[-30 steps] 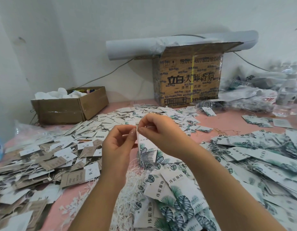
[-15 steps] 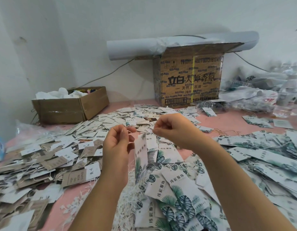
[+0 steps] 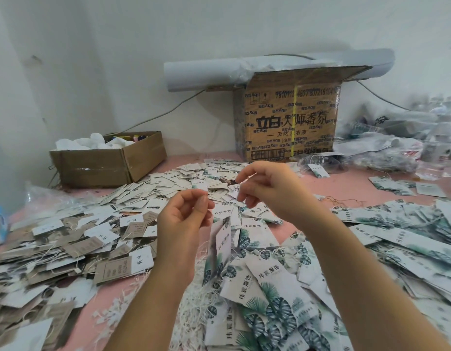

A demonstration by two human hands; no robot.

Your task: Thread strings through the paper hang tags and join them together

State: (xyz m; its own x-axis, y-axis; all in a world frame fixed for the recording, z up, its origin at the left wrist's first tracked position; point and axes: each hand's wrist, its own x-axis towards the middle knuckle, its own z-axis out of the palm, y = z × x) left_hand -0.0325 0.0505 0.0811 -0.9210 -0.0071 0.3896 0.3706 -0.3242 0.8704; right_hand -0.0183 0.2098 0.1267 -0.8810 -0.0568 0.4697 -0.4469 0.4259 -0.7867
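My left hand (image 3: 181, 219) and my right hand (image 3: 272, 191) are raised above the table, a short way apart. Each pinches an end of a thin string with thumb and forefinger. The string itself is hardly visible. A white hang tag with green leaf print (image 3: 220, 245) dangles between and below my hands, turned almost edge-on. Under it lies a heap of white strings (image 3: 194, 295). Leaf-print tags (image 3: 270, 292) are piled at the lower middle and right.
Brown and white tags (image 3: 67, 244) cover the pink table's left side. An open low carton (image 3: 108, 160) stands at the back left. A tall printed carton (image 3: 290, 122) with a white roll on top is at the back. Plastic bags (image 3: 386, 148) are heaped at the right.
My hands were together at the top of the tag, then moved apart, the right one to the right. The tag dropped lower and swung edge-on.
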